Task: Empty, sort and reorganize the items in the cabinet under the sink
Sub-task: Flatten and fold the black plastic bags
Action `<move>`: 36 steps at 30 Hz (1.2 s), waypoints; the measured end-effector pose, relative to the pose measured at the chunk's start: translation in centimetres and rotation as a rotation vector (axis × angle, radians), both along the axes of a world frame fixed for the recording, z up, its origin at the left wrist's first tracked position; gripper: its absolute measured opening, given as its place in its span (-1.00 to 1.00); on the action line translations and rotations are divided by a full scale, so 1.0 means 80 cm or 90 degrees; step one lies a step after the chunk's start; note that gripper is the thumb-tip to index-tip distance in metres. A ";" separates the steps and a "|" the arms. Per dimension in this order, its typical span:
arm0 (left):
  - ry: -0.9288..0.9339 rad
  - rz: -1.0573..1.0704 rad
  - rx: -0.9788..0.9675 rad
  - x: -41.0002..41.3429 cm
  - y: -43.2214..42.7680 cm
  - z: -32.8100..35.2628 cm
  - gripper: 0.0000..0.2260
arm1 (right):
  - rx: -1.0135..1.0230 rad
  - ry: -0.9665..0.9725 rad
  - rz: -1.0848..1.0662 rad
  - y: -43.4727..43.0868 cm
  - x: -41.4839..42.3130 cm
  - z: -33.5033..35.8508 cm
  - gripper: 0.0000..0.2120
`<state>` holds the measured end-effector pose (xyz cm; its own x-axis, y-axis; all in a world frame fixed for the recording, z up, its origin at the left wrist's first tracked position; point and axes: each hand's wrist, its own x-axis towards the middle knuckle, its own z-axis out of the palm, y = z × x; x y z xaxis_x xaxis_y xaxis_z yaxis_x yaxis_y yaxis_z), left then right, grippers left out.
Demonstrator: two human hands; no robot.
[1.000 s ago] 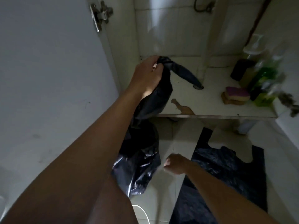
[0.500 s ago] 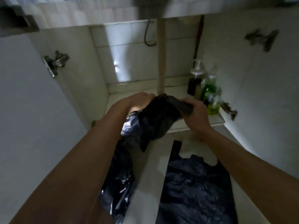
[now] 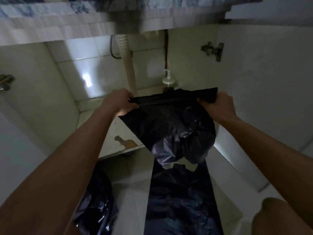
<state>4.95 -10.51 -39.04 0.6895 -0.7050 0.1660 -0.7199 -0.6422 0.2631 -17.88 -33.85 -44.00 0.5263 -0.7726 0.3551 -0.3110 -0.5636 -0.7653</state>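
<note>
Black plastic bag (image 3: 171,126) held up, top edge pulled taut between the left hand (image 3: 120,103) and right hand (image 3: 218,106), glossy wrinkled body sagging before the cabinet floor (image 3: 118,146) and its front edge. Below, a flat black bag (image 3: 181,197) lies spread on the tiles, a crumpled black bag (image 3: 98,206) to its left. A pump bottle (image 3: 168,82) stands upright at the cabinet's back.

Both arms are bare right now, uncovered all the way up from the bottom of my view to the wrists. My left forearm (image 3: 72,158) runs long and smooth, and my right forearm (image 3: 264,146) is just as plain. The left grip (image 3: 121,103) shows bare knuckles and a thumb, and the right grip (image 3: 218,106) has bare fingers too. Low on the right a rounded bare knee (image 3: 279,216) pokes in. The light is dim, so finer detail is lost.
</note>
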 end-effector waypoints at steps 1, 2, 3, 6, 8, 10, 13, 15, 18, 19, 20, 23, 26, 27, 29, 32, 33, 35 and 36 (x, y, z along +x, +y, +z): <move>-0.003 0.000 -0.019 0.002 -0.005 0.003 -0.72 | 0.003 0.012 -0.002 -0.008 -0.007 -0.002 -0.68; -0.007 -0.007 -0.014 0.004 -0.012 0.004 -0.72 | 0.003 0.025 -0.004 -0.015 -0.014 -0.002 -0.68; -0.016 -0.020 0.008 0.005 -0.018 0.005 -0.72 | 0.008 0.048 -0.004 -0.022 -0.019 -0.001 -0.67; -0.045 -0.038 0.009 0.005 -0.035 0.008 -0.74 | 0.067 0.146 0.046 -0.034 -0.031 0.005 -0.58; -0.060 -0.048 -0.009 0.002 -0.045 0.011 -0.78 | 0.080 0.140 0.041 -0.041 -0.034 0.008 -0.65; -0.069 -0.069 -0.006 -0.001 -0.056 0.012 -0.83 | 0.060 0.111 0.006 -0.051 -0.033 0.005 -0.75; -0.054 -0.078 0.018 -0.003 -0.066 0.016 -0.80 | 0.105 0.231 0.044 -0.059 -0.027 -0.004 -0.68; -0.048 -0.072 0.052 -0.004 -0.071 0.015 -0.76 | 0.142 0.262 0.039 -0.064 -0.023 -0.011 -0.61; -0.088 -0.038 -0.011 -0.008 -0.077 0.009 -0.71 | 0.095 0.117 -0.036 -0.067 -0.022 -0.016 -0.81; -0.093 -0.026 -0.048 -0.009 -0.079 0.008 -0.70 | 0.067 0.073 -0.055 -0.068 -0.022 -0.017 -0.83; -0.088 -0.015 -0.088 -0.012 -0.082 0.006 -0.70 | 0.044 0.030 -0.064 -0.069 -0.022 -0.016 -0.86; -0.079 -0.012 -0.224 -0.028 -0.085 0.005 -0.76 | 0.012 -0.094 -0.054 -0.058 -0.029 -0.006 -0.82; 0.021 -0.083 -0.265 -0.043 -0.077 0.003 -0.81 | 0.028 -0.148 -0.023 -0.045 -0.047 -0.002 -0.84; 0.114 -0.120 -0.214 -0.046 -0.071 0.003 -0.80 | 0.060 -0.129 -0.019 -0.042 -0.056 -0.002 -0.81; 0.358 -0.186 -0.027 -0.051 -0.056 0.001 -0.70 | 0.197 -0.051 0.035 -0.043 -0.075 -0.010 -0.81; 0.630 -0.176 0.286 -0.060 -0.044 -0.025 -0.69 | 0.422 0.208 0.139 -0.039 -0.111 -0.037 -0.81; 0.664 -0.159 0.370 -0.066 -0.045 -0.040 -0.73 | 0.454 0.309 0.149 -0.035 -0.122 -0.048 -0.79; 0.691 -0.124 0.485 -0.083 -0.048 -0.072 -0.77 | 0.474 0.489 0.162 -0.022 -0.136 -0.071 -0.82; 0.699 -0.116 0.535 -0.093 -0.049 -0.089 -0.79 | 0.475 0.564 0.166 -0.018 -0.141 -0.088 -0.84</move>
<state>-2.51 -14.46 -46.18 0.0795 -0.4156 -0.9060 -0.4888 -0.8084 0.3280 -29.12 -35.29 -51.03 0.5341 -0.4669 -0.7048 -0.8395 -0.1942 -0.5075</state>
